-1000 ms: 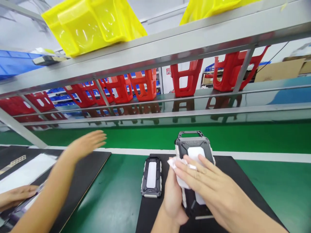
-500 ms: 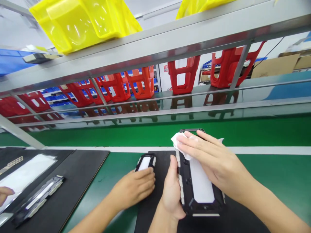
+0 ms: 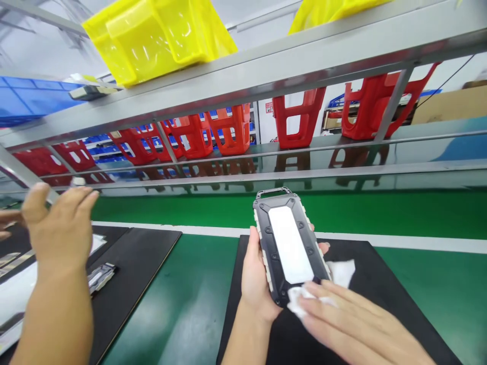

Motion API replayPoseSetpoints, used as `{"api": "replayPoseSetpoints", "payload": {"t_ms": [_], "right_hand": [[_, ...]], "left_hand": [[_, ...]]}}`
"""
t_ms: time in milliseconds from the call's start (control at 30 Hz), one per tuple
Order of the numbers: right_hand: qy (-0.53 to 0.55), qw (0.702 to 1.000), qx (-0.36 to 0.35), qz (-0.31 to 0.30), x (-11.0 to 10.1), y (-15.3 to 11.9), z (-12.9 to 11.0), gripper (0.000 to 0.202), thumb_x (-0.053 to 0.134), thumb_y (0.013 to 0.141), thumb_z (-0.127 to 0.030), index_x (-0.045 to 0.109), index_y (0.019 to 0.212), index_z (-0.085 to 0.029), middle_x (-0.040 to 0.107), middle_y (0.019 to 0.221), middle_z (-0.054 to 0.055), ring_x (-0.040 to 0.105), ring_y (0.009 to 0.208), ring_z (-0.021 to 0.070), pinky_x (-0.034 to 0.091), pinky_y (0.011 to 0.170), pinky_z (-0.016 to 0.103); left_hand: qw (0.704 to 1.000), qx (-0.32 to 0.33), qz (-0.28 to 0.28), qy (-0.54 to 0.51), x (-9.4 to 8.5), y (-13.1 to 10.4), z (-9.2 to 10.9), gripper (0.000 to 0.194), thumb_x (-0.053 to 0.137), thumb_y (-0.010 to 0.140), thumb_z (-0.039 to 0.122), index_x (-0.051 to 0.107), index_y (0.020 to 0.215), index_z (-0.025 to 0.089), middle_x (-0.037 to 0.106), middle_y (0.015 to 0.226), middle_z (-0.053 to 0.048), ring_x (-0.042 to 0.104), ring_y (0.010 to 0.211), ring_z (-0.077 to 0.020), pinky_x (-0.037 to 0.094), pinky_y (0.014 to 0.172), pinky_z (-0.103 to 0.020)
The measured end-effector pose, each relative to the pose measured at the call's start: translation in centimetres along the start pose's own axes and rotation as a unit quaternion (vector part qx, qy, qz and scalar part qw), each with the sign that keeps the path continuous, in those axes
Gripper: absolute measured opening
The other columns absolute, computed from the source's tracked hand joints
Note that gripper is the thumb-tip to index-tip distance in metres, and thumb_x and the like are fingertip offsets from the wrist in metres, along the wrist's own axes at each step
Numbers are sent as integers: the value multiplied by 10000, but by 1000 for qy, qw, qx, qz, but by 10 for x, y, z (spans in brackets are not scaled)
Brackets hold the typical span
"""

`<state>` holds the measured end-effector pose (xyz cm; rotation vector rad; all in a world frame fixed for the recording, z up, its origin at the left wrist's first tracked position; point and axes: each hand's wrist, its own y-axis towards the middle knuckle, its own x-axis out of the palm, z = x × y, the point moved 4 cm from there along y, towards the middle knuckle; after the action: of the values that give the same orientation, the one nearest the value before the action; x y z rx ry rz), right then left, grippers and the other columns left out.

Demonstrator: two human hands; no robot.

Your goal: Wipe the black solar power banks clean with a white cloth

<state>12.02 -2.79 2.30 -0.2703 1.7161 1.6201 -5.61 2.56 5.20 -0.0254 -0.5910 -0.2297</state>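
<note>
My left hand (image 3: 258, 279) is wrapped round a black, rugged device like a power bank (image 3: 262, 213), with its fingertips showing at the far side. The device is tilted up towards me and has a long white panel, pale ribbed sides and a loop handle at its top. Against its lower end my right hand (image 3: 342, 319), slightly blurred, presses a crumpled white cloth (image 3: 342, 272). Part of the cloth sticks out beyond the device's right edge.
Under my hands lies a black mat (image 3: 361, 258) on the green worktop (image 3: 190, 284). A co-worker's raised hand (image 3: 61, 223) is at the left, above another black mat (image 3: 137, 263) with a similar device (image 3: 101, 276). A metal shelf (image 3: 258, 68) with yellow bins (image 3: 160, 40) crosses overhead.
My right hand has wiped from the device's top down to its lower end with the cloth. The co-worker's hand has gone left, and the second device has left my mat.
</note>
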Motion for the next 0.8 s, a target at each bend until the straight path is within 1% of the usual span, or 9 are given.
{"api": "replayPoseSetpoints", "payload": {"t_ms": [33, 67, 133, 267, 433, 500, 567, 700, 800], "right_hand": [[-1, 999, 33, 11, -5, -7, 4, 300, 429, 932, -100, 595, 1180, -130, 581, 1236, 58, 466, 1217, 200, 314, 1098, 329], [-5, 998, 63, 22, -9, -13, 7, 339, 467, 900, -83, 571, 1219, -129, 564, 1258, 73, 467, 1216, 220, 317, 1100, 350], [0, 996, 87, 35, -14, -19, 12, 449, 508, 849, -71, 514, 1292, -142, 538, 1286, 86, 468, 1214, 253, 325, 1099, 388], [43, 997, 62, 13, -10, -11, 11, 509, 480, 850, -53, 453, 1345, -170, 553, 1270, 69, 488, 1197, 239, 399, 1062, 385], [11, 982, 155, 110, -12, -12, 19, 520, 448, 786, 58, 556, 1224, -201, 562, 1245, 48, 523, 1156, 213, 379, 1070, 338], [6, 984, 115, 133, -13, -14, 18, 463, 458, 788, 7, 586, 1188, -188, 590, 1198, 70, 567, 1094, 241, 451, 1001, 348], [-4, 982, 126, 138, -16, -14, 22, 361, 451, 807, -41, 637, 1069, -205, 633, 1087, 68, 634, 952, 232, 541, 856, 308], [82, 938, 326, 83, -13, -17, 42, 209, 448, 898, -210, 652, 884, -252, 660, 844, 2, 663, 668, 168, 557, 514, 177], [177, 882, 423, 112, -3, -20, 41, 237, 488, 912, -356, 687, 1011, -272, 696, 970, 7, 682, 827, 208, 582, 597, 188]], "left_hand": [[999, -17, -17, -36, 14, 7, -20, 680, 144, 896, 594, 598, 1174, 171, 586, 1232, -110, 616, 1008, -277, 500, 840, -460], [989, -55, -41, -128, 24, 12, -37, 675, 163, 889, 608, 577, 1210, 182, 563, 1272, -91, 598, 1048, -276, 469, 896, -445], [973, -69, -56, -214, 32, 15, -51, 688, 197, 882, 613, 570, 1224, 147, 594, 1229, -97, 608, 1022, -278, 452, 912, -414], [963, -61, -74, -253, 28, 8, -42, 704, 224, 880, 609, 563, 1228, 99, 630, 1169, -105, 610, 1007, -285, 427, 925, -393], [957, -52, -136, -249, 31, 1, -33, 750, 181, 886, 611, 530, 1250, 55, 620, 1183, -135, 580, 1077, -267, 432, 921, -369], [958, -43, -137, -247, 33, 0, -32, 762, 183, 882, 618, 520, 1256, 46, 622, 1173, -144, 587, 1061, -261, 432, 919, -368], [959, -43, -134, -244, 36, 0, -30, 784, 182, 874, 633, 525, 1247, 35, 643, 1119, -164, 611, 1005, -246, 439, 902, -354], [957, -47, -155, -240, 42, -2, -23, 832, 185, 852, 668, 520, 1248, 19, 649, 1085, -193, 621, 986, -239, 444, 903, -346], [954, -22, -169, -247, 47, -1, -15, 787, 197, 862, 652, 528, 1252, 55, 614, 1191, -135, 577, 1083, -257, 438, 934, -358]]}}
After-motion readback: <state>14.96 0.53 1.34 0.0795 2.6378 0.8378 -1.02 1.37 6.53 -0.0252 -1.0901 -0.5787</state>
